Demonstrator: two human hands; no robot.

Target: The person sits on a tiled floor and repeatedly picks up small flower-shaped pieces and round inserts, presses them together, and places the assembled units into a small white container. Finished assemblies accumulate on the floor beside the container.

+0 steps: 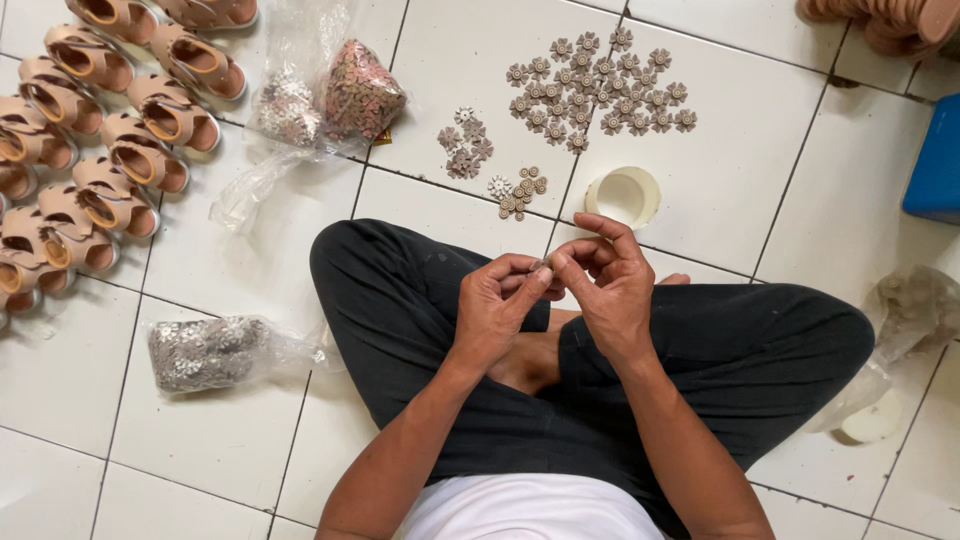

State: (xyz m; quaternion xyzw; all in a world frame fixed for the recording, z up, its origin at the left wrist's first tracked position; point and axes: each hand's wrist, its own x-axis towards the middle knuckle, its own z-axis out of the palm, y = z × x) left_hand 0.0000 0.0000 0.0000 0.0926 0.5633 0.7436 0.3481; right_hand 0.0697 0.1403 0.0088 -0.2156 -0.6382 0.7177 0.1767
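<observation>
1. A person sitting cross-legged on a white tiled floor [250, 440] pinches a small flower-shaped ornament [541, 265] between both hands, just above the knees.
2. The left hand [495, 310] is closed on the piece, thumb and forefinger meeting at its edge; the other fingers curl inward.
3. The right hand [605, 280] grips the same piece from the opposite side, its fingers bent over the top. The two hands touch at the fingertips.
4. The ornament is tiny and mostly hidden by the fingers; its colour is hard to tell.
5. Black trousers [720, 350] cover the folded legs beneath the hands, and a white shirt [530, 510] shows at the bottom edge.
6. Just beyond the hands on the floor lies a round white lid [622, 195], with a small cluster of beige flowers [520, 192] beside it.
7. A little farther stands a small group of pinkish flowers [465, 145], and past the lid a large spread of brown flower ornaments [595, 85].
8. A clear bag of flower pieces [345, 95] lies toward the upper left; another bag [205, 350] rests near the person's left knee.
9. Rows of beige child sandals [90, 130] line the far left.
10. A blue box [935, 160] sits at the right edge.
</observation>
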